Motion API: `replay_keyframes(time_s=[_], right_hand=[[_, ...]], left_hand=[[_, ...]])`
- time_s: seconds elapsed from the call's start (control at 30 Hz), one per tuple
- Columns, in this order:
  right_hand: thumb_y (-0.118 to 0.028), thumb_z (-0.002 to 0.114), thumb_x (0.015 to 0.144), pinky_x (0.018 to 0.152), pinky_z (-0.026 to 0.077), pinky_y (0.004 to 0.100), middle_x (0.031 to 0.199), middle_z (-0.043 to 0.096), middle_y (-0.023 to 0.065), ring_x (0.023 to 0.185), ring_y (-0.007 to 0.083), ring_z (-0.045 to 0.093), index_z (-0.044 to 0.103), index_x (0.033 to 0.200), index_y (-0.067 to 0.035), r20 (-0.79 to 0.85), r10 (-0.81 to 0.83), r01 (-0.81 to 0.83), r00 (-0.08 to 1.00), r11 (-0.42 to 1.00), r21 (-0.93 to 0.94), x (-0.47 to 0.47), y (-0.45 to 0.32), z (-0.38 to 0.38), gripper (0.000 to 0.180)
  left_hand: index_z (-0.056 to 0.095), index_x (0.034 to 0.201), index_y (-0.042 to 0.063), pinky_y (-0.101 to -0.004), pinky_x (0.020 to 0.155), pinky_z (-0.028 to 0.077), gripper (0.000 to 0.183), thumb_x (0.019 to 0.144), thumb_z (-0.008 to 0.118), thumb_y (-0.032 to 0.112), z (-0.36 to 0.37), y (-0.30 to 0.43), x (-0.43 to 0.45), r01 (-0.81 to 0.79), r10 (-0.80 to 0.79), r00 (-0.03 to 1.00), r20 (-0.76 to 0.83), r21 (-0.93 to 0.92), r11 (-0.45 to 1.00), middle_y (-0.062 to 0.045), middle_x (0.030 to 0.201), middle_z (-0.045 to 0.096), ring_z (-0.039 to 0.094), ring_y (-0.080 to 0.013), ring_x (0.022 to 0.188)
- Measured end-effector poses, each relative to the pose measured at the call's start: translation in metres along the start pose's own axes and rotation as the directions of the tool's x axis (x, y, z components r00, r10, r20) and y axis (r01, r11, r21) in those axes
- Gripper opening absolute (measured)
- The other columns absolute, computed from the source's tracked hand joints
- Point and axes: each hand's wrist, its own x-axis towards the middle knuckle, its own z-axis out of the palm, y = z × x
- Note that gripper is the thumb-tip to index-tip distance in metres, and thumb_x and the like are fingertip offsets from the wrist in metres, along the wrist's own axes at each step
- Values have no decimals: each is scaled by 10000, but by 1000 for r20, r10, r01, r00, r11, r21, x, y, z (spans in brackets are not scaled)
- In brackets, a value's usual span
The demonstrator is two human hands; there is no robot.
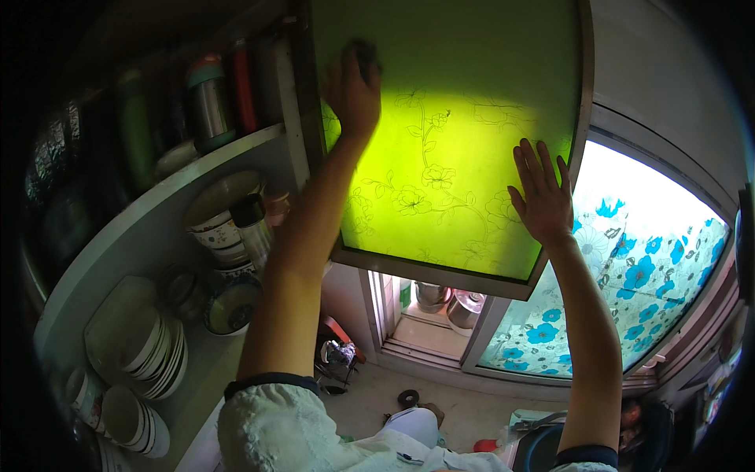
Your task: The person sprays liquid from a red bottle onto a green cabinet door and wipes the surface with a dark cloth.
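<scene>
A green cabinet door panel (424,194) with flower line drawings, set in a metal frame, stands before me, lit from behind in its lower part. My left hand (354,94) is raised to the panel's upper left, its fingers closed on a dark, blurred object (364,59) that I cannot identify. Flat against the panel's lower right, near the frame, rests my right hand (542,192), fingers spread and holding nothing.
At left, shelves (177,183) hold a steel bottle (209,103), stacked bowls (144,348) and a dark-lidded jar (252,227). Below the door, metal pots (432,297) stand behind a window opening. A blue-flowered curtain (640,271) covers the window at right.
</scene>
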Motion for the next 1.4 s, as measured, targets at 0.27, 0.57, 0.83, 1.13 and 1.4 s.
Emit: replay_keyframes(time_s=[0.27,0.57,0.83,1.13,1.4], right_hand=[[-426,373,951,1118,194,451,1525,178,3,1399,193,185,226,1460,-160,0,-10,10,1000,1000,-13,3,-6,4,593],[-404,409,943,1115,205,452,1519,197,2,1396,197,195,224,1460,-160,-36,-10,11,999,1000,5,-1,1,3,600],[-408,416,938,1113,209,457,1519,197,-3,1397,197,193,223,1459,-163,19,17,-17,1000,1000,13,-7,5,7,608],[-398,425,934,1111,209,443,1511,220,-5,1390,188,213,263,1445,-152,-39,-4,7,999,998,67,4,-6,-2,590],[-416,419,935,1112,213,432,1508,231,-8,1388,184,218,286,1438,-155,-34,-2,5,999,998,69,-4,5,2,582]], left_hand=[[538,1181,83,-509,844,402,443,812,618,314,27,24,63,90,-51,969,240,-157,984,-181,1168,519,483,-375,1071],[546,1189,85,-519,908,350,390,843,601,255,25,50,78,-48,61,993,106,-120,992,-118,1253,523,463,-354,1125],[578,1165,158,-455,875,403,438,759,693,278,-9,105,-43,-145,175,974,141,-201,969,-55,1223,559,522,-312,1055],[545,1161,72,-500,935,341,354,858,585,249,40,67,120,157,-120,957,263,-127,979,-133,1243,529,450,-346,1138],[571,1204,218,-424,928,365,478,757,691,337,-25,132,-51,-365,553,780,293,-504,783,18,1359,467,467,-210,1156]])
